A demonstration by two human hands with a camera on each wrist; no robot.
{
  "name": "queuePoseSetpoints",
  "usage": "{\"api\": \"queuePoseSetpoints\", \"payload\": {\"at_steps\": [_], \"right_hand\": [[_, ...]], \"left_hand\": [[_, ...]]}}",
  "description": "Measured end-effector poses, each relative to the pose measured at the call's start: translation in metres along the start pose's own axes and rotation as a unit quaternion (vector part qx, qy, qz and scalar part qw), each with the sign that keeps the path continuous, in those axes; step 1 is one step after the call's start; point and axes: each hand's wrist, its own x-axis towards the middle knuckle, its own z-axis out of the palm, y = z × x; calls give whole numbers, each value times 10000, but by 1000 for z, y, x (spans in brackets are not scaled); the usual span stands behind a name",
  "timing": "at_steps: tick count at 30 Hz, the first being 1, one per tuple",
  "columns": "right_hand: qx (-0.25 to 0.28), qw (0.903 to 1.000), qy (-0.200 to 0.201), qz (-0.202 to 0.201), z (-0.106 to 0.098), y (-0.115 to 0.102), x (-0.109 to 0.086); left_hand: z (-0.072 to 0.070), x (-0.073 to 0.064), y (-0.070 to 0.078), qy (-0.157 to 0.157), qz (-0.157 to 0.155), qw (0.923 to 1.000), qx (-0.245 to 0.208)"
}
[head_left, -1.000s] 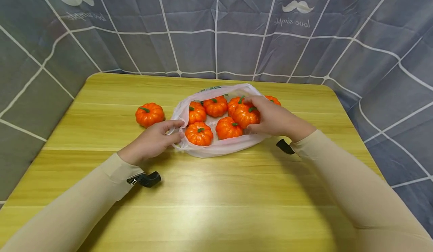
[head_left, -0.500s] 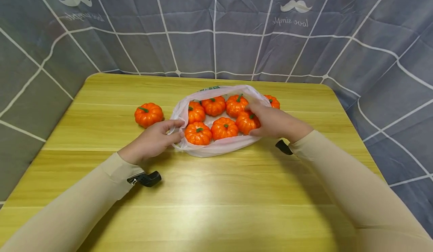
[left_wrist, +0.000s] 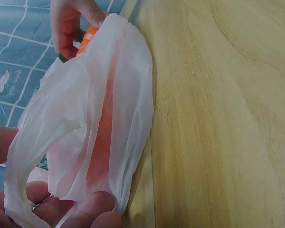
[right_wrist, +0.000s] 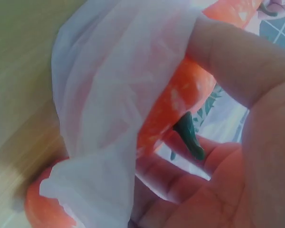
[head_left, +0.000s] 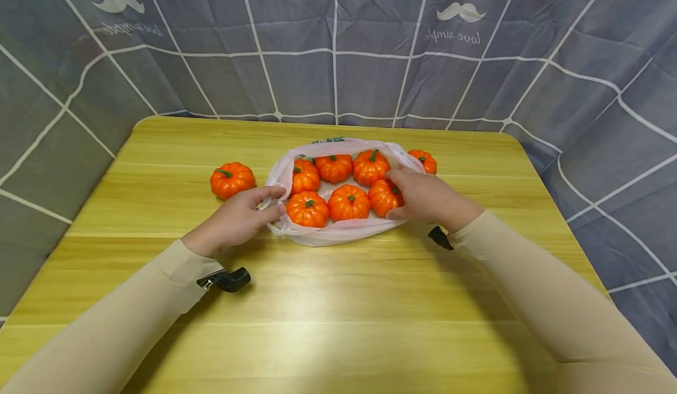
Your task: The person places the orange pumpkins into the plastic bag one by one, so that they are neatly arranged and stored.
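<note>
A white plastic bag [head_left: 328, 238] lies with its mouth spread wide on the table, several small orange pumpkins [head_left: 349, 202] with green stems inside it. My left hand [head_left: 238, 214] holds the bag's left edge; the left wrist view shows its fingers at the bag's handle [left_wrist: 26, 175]. Inside the right end, my right hand [head_left: 425, 197] grips the front right pumpkin [head_left: 383, 197]. In the right wrist view, thumb and fingers lie around this pumpkin [right_wrist: 180, 92], beside its green stem [right_wrist: 189, 135]. The bag's wall partly covers it there.
One loose pumpkin [head_left: 233, 180] sits on the wooden table [head_left: 317, 311] left of the bag. Another pumpkin [head_left: 423, 160] stands just beyond the bag's right end. A grey checked curtain [head_left: 296, 82] hangs behind the table and along both sides.
My right hand has lowered its pumpkin into the bag's front right corner. A neighbouring pumpkin in the front row has shifted slightly left. The left hand keeps its place at the bag edge.
</note>
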Motion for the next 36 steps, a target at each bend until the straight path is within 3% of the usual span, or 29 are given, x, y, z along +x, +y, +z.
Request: {"api": "queuePoseSetpoints", "payload": {"at_steps": [6,11,17,20,28,36], "right_hand": [[-81,9998,-15,176,-2,-5,-3],[375,9980,424,286,-18,-4,-10],[1239,9813,1310,679,-47,11,-16],[1460,9734,1519,901,-54,26,-14],[1422,9742,1160,1312,-44,64,4],[1356,9809,785,1155,-28,84,32]], "left_hand": [[0,-1,-1,4,-9,10000,-80],[-1,-2,-2,-17,-12,10000,-30],[-1,-2,-3,-40,3,10000,-48],[-1,-3,-3,-66,6,9999,-95],[-4,-4,-5,-26,-53,10000,58],[-4,-6,-6,51,-8,10000,51]]}}
